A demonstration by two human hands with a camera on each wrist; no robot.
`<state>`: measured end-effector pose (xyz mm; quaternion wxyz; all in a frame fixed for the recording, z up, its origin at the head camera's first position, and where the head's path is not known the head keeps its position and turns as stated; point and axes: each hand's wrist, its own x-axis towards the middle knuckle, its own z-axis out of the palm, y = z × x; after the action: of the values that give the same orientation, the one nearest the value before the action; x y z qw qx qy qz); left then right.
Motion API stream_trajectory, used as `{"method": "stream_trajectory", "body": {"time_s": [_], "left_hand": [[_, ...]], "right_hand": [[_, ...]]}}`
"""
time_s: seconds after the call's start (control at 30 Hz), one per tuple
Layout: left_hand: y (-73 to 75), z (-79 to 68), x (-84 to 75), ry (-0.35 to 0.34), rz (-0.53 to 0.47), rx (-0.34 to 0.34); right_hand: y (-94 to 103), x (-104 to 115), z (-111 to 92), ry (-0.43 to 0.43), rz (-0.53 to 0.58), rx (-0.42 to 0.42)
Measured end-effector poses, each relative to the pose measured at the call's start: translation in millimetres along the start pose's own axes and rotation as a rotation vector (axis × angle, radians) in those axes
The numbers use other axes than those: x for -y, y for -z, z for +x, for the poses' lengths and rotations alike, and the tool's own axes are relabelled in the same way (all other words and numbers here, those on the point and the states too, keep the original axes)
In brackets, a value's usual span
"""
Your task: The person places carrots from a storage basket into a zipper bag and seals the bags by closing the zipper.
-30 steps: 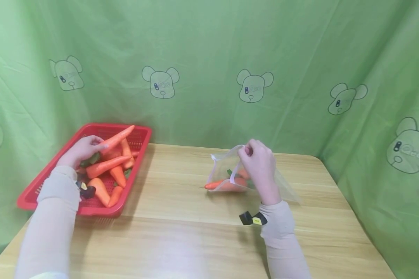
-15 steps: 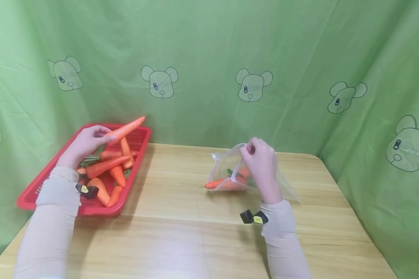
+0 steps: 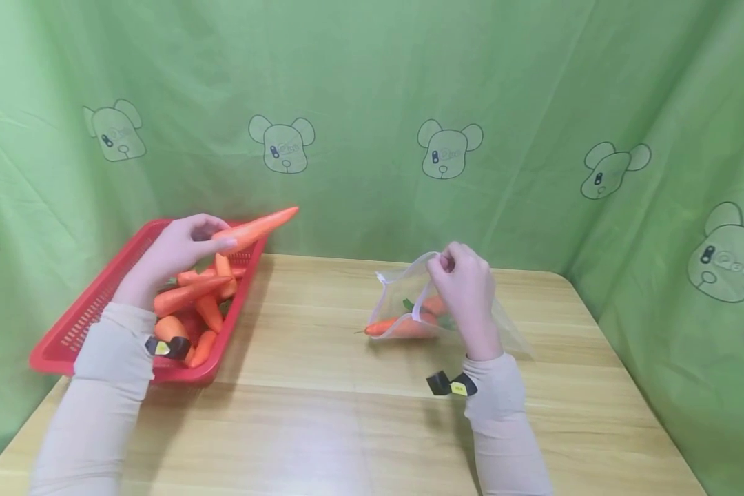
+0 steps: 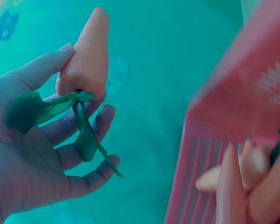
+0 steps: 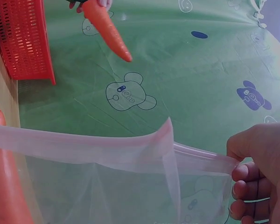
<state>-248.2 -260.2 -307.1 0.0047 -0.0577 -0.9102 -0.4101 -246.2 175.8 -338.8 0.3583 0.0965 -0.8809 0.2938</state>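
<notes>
My left hand [image 3: 182, 248] holds a large carrot [image 3: 257, 229] by its thick end, above the far right rim of the red basket [image 3: 93, 327]. In the left wrist view, green leaves [image 4: 30, 111] hang from that carrot across the palm, with the thumb on one side and fingers on the other. My right hand [image 3: 465, 293] pinches the rim of a sheer mesh bag [image 3: 511, 327], keeping its mouth raised. Inside the bag lie orange carrots [image 3: 418, 327], one with its thin tip poking out of the opening on the left.
Several more carrots [image 3: 182, 296] lie heaped in the basket, at the left of the wooden table [image 3: 310, 344]. A green curtain [image 3: 359, 83] with printed bear heads stands behind and along both sides of the table.
My left hand has lifted the carrot out of the heap and carried it right, to over the basket's far right edge. The right hand and mesh bag have hardly moved.
</notes>
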Motion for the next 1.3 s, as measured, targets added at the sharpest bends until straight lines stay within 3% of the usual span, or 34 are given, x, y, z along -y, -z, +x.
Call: {"method": "stream_trajectory", "body": {"time_s": [0.2,0.43,0.63,0.97,1.17,1.3], "left_hand": [[-20.1,-6.4,-26.7,-0.023,-0.098,0.059],[-47.1,-1.3,-49.1,-0.166,0.029,0.120],[-75.5,3.8,-63.6,-0.141,0.085,0.202],[-127.2,17.0,-84.5,-0.206,0.140,0.341],[-153.3,22.1,-93.3,-0.190,0.191,0.385],[-166.5,25.3,-96.3,-0.190,0.168,0.402]], "right_hand": [[0.8,1,1,-0.009,-0.001,0.000],[0.7,1,0,-0.013,0.000,0.009],[0.3,1,0,-0.024,-0.002,0.012],[1.0,2,1,-0.001,-0.001,0.001],[0.5,2,0,0.009,-0.002,-0.004],[0.4,2,0,0.011,-0.001,-0.002]]}}
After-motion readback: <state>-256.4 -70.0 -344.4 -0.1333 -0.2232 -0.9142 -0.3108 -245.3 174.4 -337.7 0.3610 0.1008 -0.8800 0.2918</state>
